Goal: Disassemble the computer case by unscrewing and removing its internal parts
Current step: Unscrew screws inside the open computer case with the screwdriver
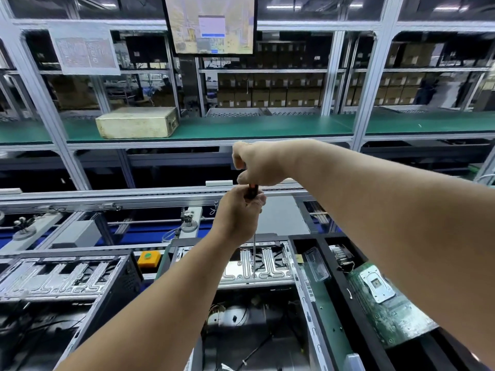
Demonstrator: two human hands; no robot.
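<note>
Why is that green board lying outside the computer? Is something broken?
Nothing looks broken. The green circuit board lies tilted in the black tray to the right of the open computer case, likely already taken out. Both hands, left hand and right hand, hold the screwdriver upright over the case.

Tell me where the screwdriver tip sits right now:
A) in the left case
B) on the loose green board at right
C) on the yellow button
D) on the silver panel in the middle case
D: both hands, left and right, hold the screwdriver upright, its shaft running down onto the silver panel in the middle case.
</note>
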